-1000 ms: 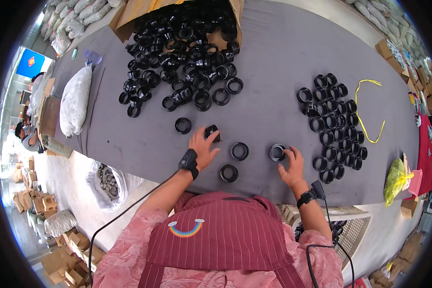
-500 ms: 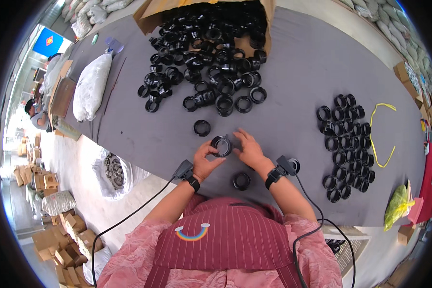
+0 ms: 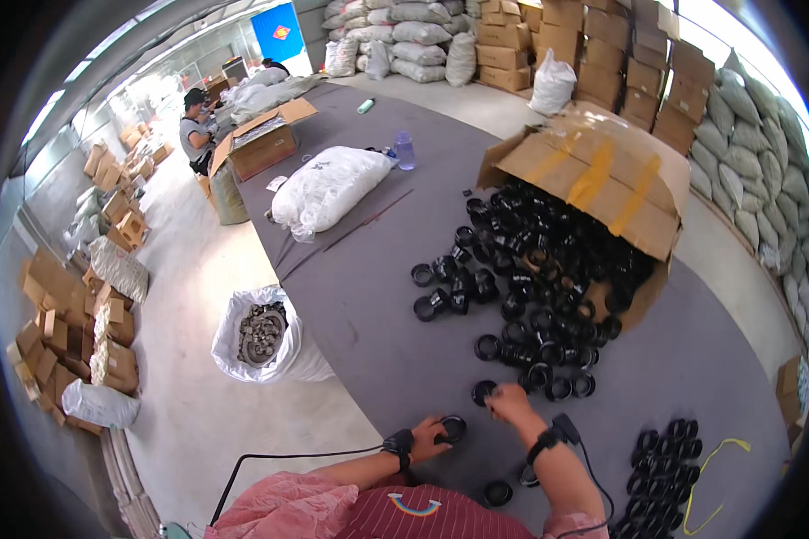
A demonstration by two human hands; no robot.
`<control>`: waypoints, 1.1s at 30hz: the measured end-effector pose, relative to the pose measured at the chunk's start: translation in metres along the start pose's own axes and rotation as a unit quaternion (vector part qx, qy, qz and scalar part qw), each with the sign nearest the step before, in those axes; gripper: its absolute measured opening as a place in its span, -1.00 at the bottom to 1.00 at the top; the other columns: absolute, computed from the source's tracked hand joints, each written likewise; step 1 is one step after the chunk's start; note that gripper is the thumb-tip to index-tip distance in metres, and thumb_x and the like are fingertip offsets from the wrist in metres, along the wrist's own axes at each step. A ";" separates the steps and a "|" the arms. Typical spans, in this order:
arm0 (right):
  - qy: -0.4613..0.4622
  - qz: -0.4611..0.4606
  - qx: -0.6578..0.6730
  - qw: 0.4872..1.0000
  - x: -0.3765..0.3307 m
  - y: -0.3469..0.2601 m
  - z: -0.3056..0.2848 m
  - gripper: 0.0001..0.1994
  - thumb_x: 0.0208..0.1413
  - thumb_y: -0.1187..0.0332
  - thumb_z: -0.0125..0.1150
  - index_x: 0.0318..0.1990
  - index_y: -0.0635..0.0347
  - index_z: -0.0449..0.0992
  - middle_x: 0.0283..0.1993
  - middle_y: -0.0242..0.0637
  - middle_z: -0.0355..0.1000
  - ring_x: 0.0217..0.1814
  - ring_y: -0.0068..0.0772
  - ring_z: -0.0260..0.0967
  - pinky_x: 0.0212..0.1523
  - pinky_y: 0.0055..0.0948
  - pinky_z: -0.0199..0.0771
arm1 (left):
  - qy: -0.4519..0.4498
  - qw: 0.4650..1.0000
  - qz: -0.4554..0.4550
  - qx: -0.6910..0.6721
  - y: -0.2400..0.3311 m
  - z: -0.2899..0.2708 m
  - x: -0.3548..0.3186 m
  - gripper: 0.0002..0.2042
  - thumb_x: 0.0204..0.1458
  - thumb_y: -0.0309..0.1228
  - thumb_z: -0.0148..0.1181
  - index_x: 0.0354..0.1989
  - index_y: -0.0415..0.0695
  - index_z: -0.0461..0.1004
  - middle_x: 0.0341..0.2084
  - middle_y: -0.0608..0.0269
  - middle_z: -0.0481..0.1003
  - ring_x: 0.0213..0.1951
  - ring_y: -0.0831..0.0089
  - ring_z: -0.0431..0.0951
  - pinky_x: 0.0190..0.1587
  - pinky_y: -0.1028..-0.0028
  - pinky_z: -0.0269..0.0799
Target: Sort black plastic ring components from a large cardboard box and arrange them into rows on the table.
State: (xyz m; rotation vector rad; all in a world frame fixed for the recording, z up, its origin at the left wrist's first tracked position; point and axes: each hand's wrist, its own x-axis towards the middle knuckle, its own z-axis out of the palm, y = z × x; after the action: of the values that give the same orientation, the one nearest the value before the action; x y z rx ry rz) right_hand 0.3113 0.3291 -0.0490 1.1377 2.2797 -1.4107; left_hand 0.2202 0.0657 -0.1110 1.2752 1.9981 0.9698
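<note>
— Where is the left hand, please?
— Your left hand is at the near side of the tabletop, and its fingers are closed on the left side of a black ring. I cannot tell if this ring is lifted.
— And the right hand?
— It is apart from the left one, farther and to the right. Your fingertips are at the right side of a second ring; whether they pinch it, I cannot tell.
— What lies around them?
— Beyond your right hand, a pile of black rings spreads out of a cardboard box. One loose ring lies nearer to you than both hands. On the right, many rings are grouped closely beside a yellow strip.
</note>
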 end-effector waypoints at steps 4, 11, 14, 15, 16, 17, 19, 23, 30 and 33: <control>0.107 -0.223 0.329 0.911 0.036 -0.170 -0.064 -0.44 0.16 0.31 0.23 0.29 0.27 0.26 -0.35 -0.34 0.52 -0.46 -0.52 0.45 -0.48 -0.52 0.38 | -0.028 0.995 0.050 0.086 -0.001 -0.005 0.007 -0.61 -0.05 -0.13 0.37 -0.19 -0.17 0.52 0.22 -0.17 0.28 0.12 -0.12 0.40 0.17 0.19 0.35; 0.178 -0.255 0.130 0.941 0.002 -0.128 -0.092 -0.67 0.16 0.28 0.23 0.01 0.28 0.54 -0.32 -0.29 0.57 -0.33 -0.49 0.51 -0.24 -0.43 0.52 | -0.113 0.989 0.031 0.087 0.016 -0.013 0.034 -0.56 -0.07 -0.04 0.35 -0.22 -0.19 0.56 -0.02 -0.09 0.48 0.02 -0.05 0.46 0.09 0.14 0.38; 0.250 -0.206 0.023 0.946 -0.051 -0.024 -0.057 -0.72 0.11 0.27 0.21 -0.08 0.20 0.56 -0.25 -0.03 0.56 -0.26 -0.09 0.56 -0.19 -0.25 0.54 | -0.049 0.993 0.053 0.094 0.010 -0.017 0.031 -0.45 -0.19 -0.17 0.48 -0.06 -0.21 0.47 -0.09 -0.08 0.49 -0.02 -0.04 0.48 0.04 0.12 0.40; 0.283 -0.154 0.001 0.947 -0.076 0.017 -0.052 -0.74 0.10 0.28 0.20 -0.09 0.18 0.57 -0.23 -0.02 0.56 -0.24 -0.05 0.55 -0.17 -0.21 0.55 | -0.039 0.995 0.050 0.075 0.009 -0.016 0.030 -0.40 -0.21 -0.20 0.49 0.00 -0.23 0.42 -0.07 -0.09 0.48 0.00 -0.06 0.46 0.08 0.13 0.37; 0.313 -0.107 -0.022 0.943 -0.098 0.054 -0.049 -0.75 0.09 0.29 0.19 -0.10 0.15 0.58 -0.20 -0.02 0.57 -0.21 0.00 0.55 -0.15 -0.18 0.55 | -0.022 0.997 0.045 0.060 0.015 -0.015 0.034 -0.34 -0.22 -0.23 0.50 0.07 -0.24 0.37 -0.05 -0.10 0.46 0.03 -0.07 0.44 0.11 0.13 0.35; 0.353 -0.030 -0.031 0.935 -0.120 0.100 -0.046 -0.76 0.09 0.30 0.19 -0.10 0.12 0.58 -0.17 -0.04 0.56 -0.20 0.00 0.54 -0.14 -0.16 0.56 | -0.050 0.996 0.055 0.055 0.025 -0.007 0.039 -0.34 -0.22 -0.23 0.50 0.07 -0.24 0.37 -0.05 -0.10 0.46 0.03 -0.07 0.44 0.11 0.13 0.35; 0.409 0.085 -0.059 0.907 -0.170 0.167 -0.050 -0.75 0.08 0.31 0.20 -0.09 0.07 0.58 -0.07 -0.07 0.51 -0.17 0.02 0.53 -0.12 -0.14 0.56 | -0.054 0.995 0.024 0.079 0.036 0.001 0.046 -0.25 -0.23 -0.32 0.50 0.18 -0.25 0.26 0.00 -0.15 0.41 0.06 -0.11 0.40 0.11 0.13 0.35; 0.519 0.209 -0.117 0.821 -0.220 0.237 -0.094 -0.70 0.06 0.31 0.22 -0.02 0.05 0.53 0.07 -0.08 0.38 -0.02 0.00 0.45 -0.03 -0.12 0.52 | -0.058 0.990 0.063 0.115 0.035 0.021 0.045 -0.18 -0.23 -0.32 0.48 0.26 -0.24 0.19 0.07 -0.15 0.36 0.11 -0.12 0.35 0.16 0.12 0.30; 0.483 0.249 -0.248 0.802 -0.240 0.331 -0.155 -0.72 0.03 0.43 0.19 -0.06 0.04 0.53 -0.14 -0.15 0.47 0.00 -0.05 0.44 -0.03 -0.15 0.50 | -0.088 0.978 0.046 0.182 0.062 0.039 0.044 -0.13 -0.24 -0.30 0.49 0.30 -0.22 0.16 0.12 -0.13 0.33 0.16 -0.09 0.30 0.23 0.11 0.22; 0.490 0.186 -0.215 0.824 -0.239 0.321 -0.163 -0.69 0.00 0.45 0.19 -0.06 0.06 0.57 -0.20 -0.18 0.51 -0.06 -0.05 0.47 -0.05 -0.13 0.51 | -0.079 0.976 0.028 0.200 0.064 0.042 0.048 -0.12 -0.26 -0.32 0.50 0.30 -0.21 0.16 0.13 -0.12 0.33 0.17 -0.07 0.30 0.24 0.12 0.22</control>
State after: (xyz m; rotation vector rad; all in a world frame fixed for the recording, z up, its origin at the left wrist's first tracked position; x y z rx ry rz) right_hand 0.7330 0.4239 -0.0460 2.2930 2.4686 -0.0608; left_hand 0.2667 0.1394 -0.0869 1.5722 2.1064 0.4801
